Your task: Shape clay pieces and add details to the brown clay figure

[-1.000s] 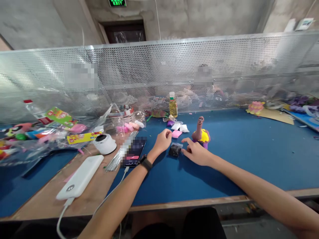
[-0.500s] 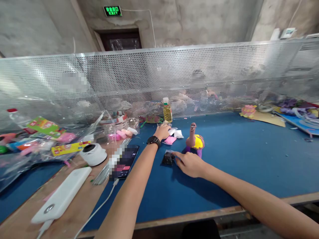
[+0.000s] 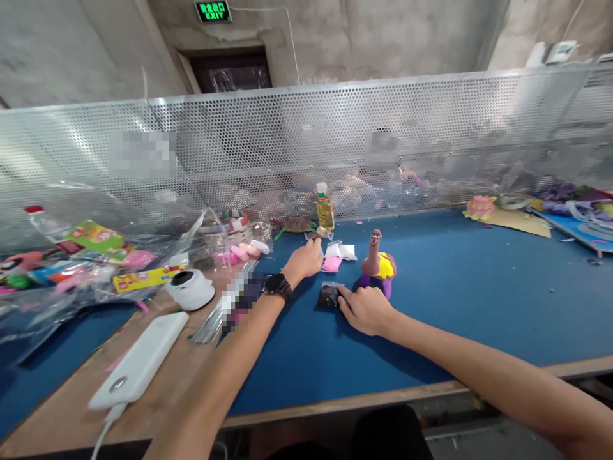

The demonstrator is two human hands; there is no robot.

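Observation:
My right hand [image 3: 366, 310] rests on the blue table, index finger stretched out to the edge of a small clear packet with black contents [image 3: 329, 295]. Its thumb lies apart below that finger. My left hand [image 3: 305, 259], with a black watch at the wrist, is closed, its fingers curled by a small brownish piece in clear wrap; what they hold is hidden. To its right lie a pink packet [image 3: 331, 264] and white packets [image 3: 345, 251]. Behind my right hand stands a modelled figure [image 3: 375, 252] with a long brown neck, yellow body and purple legs.
A bottle of yellow liquid [image 3: 325, 211] and a green-brown turtle-like figure [image 3: 295, 225] stand by the perforated metal screen [image 3: 287, 140]. Leftward are a white power bank [image 3: 143, 358], a white round device [image 3: 191, 289], a phone partly under my arm and plastic-wrapped items.
My left hand has drawn back from beside the bottle toward me and left, its fingers now curled. The right hand stays at the black packet. The view has shifted slightly.

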